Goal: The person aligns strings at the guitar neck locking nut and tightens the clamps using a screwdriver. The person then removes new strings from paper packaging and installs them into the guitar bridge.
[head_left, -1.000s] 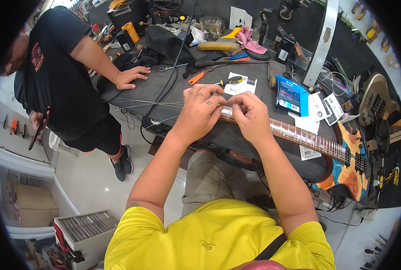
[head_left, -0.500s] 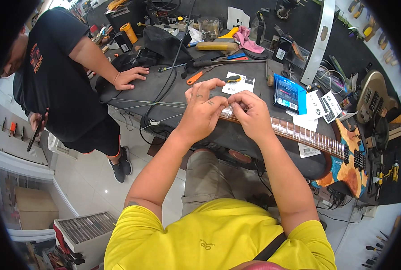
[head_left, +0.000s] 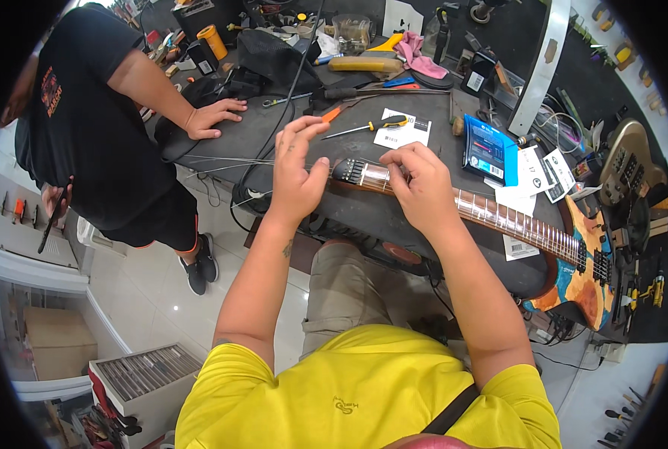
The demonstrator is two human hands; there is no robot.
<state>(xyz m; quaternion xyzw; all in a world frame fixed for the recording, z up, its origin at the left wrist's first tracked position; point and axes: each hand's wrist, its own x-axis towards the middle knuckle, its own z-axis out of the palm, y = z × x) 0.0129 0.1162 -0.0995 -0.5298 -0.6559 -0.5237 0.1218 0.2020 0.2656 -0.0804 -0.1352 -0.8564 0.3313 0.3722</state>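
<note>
An electric guitar (head_left: 499,217) lies along the bench edge, its wood-and-blue body at the right and its headless neck end, with a black string clamp (head_left: 348,171), toward the middle. My left hand (head_left: 299,170) is open just left of that clamp, thumb apart from the raised fingers. Loose guitar strings (head_left: 229,159) trail leftward from behind it past the bench edge. My right hand (head_left: 421,182) is above the fretboard near the clamp, fingers curled and thumb drawn in. Whatever lies between its fingertips is too small to make out.
Beyond my hands a yellow-and-black screwdriver (head_left: 391,123) lies across a white paper packet (head_left: 407,137). A blue string package (head_left: 491,150) and more packets (head_left: 532,176) are behind the neck. At left, a co-worker's hand (head_left: 213,118) rests on the bench, near a black cable (head_left: 285,112).
My left hand has moved left off the neck end and its fingers have opened, uncovering the string clamp. My right hand stays over the fretboard. The screwdriver's shaft now shows.
</note>
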